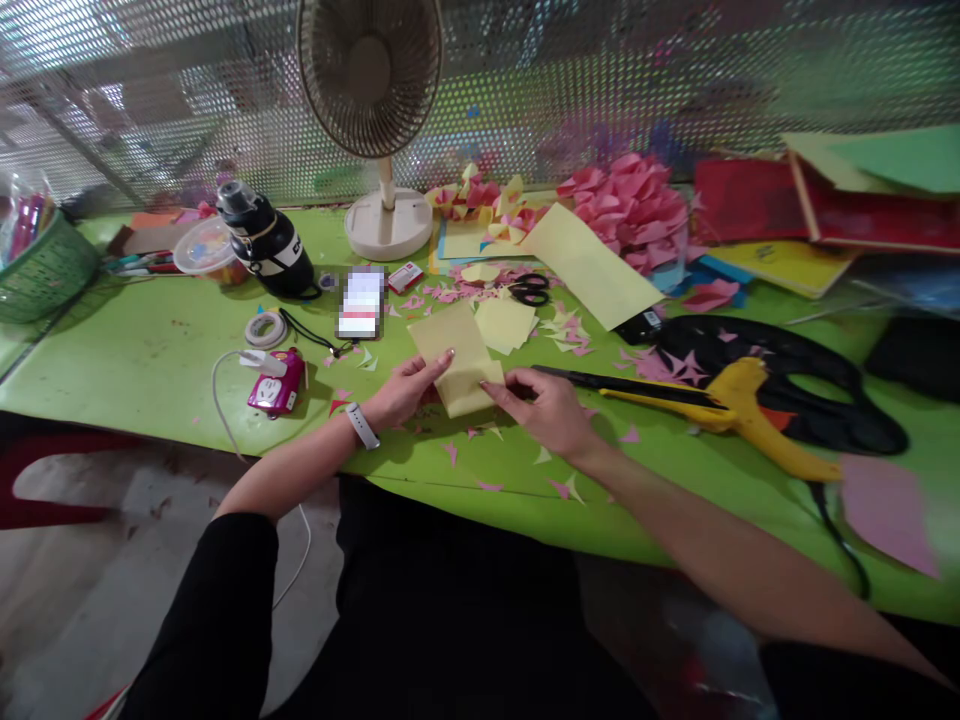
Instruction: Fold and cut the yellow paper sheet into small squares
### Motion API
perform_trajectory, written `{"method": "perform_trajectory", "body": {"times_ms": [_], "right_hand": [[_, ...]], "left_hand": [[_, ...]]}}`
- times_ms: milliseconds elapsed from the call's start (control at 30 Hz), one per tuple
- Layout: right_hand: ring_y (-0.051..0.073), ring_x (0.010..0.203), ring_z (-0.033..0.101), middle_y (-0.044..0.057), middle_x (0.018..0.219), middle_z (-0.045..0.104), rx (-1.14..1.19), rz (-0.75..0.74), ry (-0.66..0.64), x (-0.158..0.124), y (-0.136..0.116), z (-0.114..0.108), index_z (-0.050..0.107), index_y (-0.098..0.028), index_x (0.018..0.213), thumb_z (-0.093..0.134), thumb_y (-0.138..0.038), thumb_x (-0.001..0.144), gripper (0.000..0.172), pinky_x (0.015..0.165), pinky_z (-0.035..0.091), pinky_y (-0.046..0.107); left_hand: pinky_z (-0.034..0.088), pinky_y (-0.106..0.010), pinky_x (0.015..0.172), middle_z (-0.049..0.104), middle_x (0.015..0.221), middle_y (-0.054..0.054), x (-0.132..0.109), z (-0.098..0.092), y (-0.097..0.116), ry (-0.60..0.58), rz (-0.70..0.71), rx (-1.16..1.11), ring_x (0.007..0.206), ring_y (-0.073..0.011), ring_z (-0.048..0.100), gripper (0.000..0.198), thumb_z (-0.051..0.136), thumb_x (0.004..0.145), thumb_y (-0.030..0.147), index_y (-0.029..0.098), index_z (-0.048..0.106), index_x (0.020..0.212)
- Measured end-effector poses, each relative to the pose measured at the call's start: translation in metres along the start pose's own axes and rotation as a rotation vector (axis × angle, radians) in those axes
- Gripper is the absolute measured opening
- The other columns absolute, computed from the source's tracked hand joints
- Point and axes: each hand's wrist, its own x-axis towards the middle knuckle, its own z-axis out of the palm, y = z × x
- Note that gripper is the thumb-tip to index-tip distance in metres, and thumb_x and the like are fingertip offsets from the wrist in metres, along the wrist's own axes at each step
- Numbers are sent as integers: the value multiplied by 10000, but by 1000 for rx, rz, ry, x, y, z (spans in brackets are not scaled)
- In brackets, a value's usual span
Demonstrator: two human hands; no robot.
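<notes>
A sheet of pale yellow paper (459,352) is held up between both hands over the table's front part. My left hand (409,388) grips its left side, thumb on top. At the lower right corner, my right hand (544,405) pinches the same sheet between thumb and fingers. A crease or fold seems to cross the paper near its lower end. Just behind it lies a small stack of yellow paper pieces (506,325). Black-handled scissors (530,289) rest beyond that stack, among pink paper scraps (465,287).
Left on the green table (165,360) are a pink power adapter (276,385), tape roll (265,329), black bottle (266,240) and phone (362,302). A fan (386,222) stands behind. A yellow-handled tool (739,410) lies right, with a pink paper pile (630,205) at the back.
</notes>
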Motion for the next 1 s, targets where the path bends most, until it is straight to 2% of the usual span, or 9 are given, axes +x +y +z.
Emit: {"method": "perform_trajectory", "body": {"times_ms": [100,167,300,367,567,800,1000], "right_hand": [[199,538,592,31,668,668,-11,-7,-14,1,-1,0,642,-285,718,675,-815,845,546,400,482,357],[204,543,604,30,687,670,0,1,-15,2,-2,1,639,-291,747,699,-793,837,514,397,497,366],[230,671,684,47,840,708,151,60,59,3,-3,1,616,-306,869,773,-729,801,456,489,612,396],[235,709,698,53,882,717,199,84,79,4,-2,0,610,-303,904,786,-705,797,452,515,630,398],[207,601,650,41,767,691,154,108,-60,4,1,-6,653,-288,806,743,-741,822,463,430,556,366],[190,552,628,18,706,678,162,90,-56,1,-1,-7,657,-291,786,752,-753,816,472,405,517,344],[186,551,624,12,704,668,171,90,-62,1,2,-8,663,-294,789,753,-776,804,490,406,509,347]], "left_hand": [[610,-361,928,810,1050,-111,-3,2,0,-102,48,93,955,-221,779,589,1020,651,413,134,735,1084],[612,-377,928,810,1082,-125,-4,3,0,-113,49,119,952,-225,779,581,1018,652,382,131,733,1092],[621,-375,880,813,1047,-137,-3,3,0,-82,64,160,939,-243,782,547,991,691,417,125,728,1071],[620,-370,880,814,1025,-139,-2,2,1,-78,69,174,957,-251,782,543,986,697,421,123,726,1069],[624,-375,891,817,1007,-132,-3,3,2,-76,43,166,985,-259,784,571,990,686,426,122,716,1085],[650,-423,898,823,1074,-133,2,0,4,17,74,78,923,-249,807,744,1035,617,321,143,638,1221],[643,-403,905,821,1124,-139,1,-2,8,38,116,119,957,-256,812,715,1018,635,295,147,658,1234]]}}
